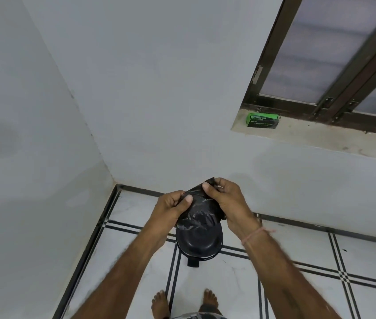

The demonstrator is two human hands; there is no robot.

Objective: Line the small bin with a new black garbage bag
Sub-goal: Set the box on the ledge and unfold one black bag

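Note:
A folded black garbage bag [199, 209] is held up in front of me by both hands. My left hand [172, 207] pinches its left edge with the thumb on top. My right hand [225, 199] grips its upper right part, thumb pressed on the top corner. Directly below the bag, on the floor, stands the small black bin [199, 244] with its lid shut and a foot pedal [193, 263] sticking out toward me. The bag hides the bin's far rim.
A green garbage-bag box [262, 120] lies on the window sill [320, 137] at the upper right, under a dark-framed window [334, 58]. Grey walls meet in a corner at the left. The tiled floor [297, 249] has black lines. My bare feet [183, 302] stand just before the bin.

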